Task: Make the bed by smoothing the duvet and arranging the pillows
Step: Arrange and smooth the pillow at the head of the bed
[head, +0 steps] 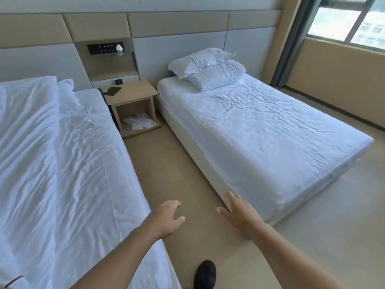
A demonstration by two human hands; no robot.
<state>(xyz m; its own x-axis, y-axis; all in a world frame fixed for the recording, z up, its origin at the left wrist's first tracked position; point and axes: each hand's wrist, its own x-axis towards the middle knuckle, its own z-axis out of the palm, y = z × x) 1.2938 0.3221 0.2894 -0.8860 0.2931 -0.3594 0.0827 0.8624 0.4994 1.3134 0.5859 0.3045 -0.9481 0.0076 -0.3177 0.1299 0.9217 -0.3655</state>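
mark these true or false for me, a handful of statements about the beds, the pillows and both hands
1. Two pillows lie stacked at the head of the bed by the window. True.
2. The left hand grips a bed cover. False: it is open and holds nothing.
3. A nightstand stands between the two beds. True.
4. A folded towel lies on the nightstand's lower shelf. False: loose white papers lie there.
5. The right hand holds a pillow. False: its fingers are spread and it is empty.
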